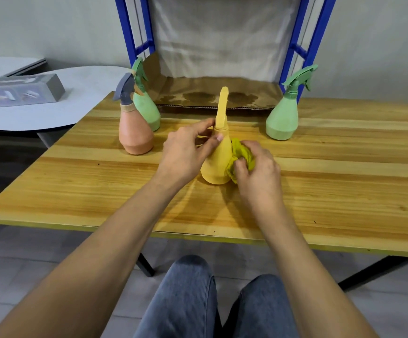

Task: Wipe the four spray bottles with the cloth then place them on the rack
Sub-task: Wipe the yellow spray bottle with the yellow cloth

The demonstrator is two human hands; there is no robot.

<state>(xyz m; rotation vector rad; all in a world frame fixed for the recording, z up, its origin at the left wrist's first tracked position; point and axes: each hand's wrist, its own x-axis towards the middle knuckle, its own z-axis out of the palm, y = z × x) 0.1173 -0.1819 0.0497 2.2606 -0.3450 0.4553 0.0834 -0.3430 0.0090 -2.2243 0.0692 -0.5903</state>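
Note:
A yellow spray bottle [218,157] stands upright at the middle of the wooden table [332,181]. My left hand [186,152] grips its neck from the left. My right hand [256,172] presses a bunched yellow-green cloth [243,153] against the bottle's right side. A pink bottle with a grey trigger [134,132] stands at the left, with a green bottle [147,106] right behind it. Another green bottle [283,118] stands at the right. The blue rack [298,50] rises behind the table, its low shelf lined with stained cardboard [217,93].
A round white table [81,103] at the left carries a grey box [25,90]. My knees in blue jeans show below the table's near edge. Grey wall stands behind the rack.

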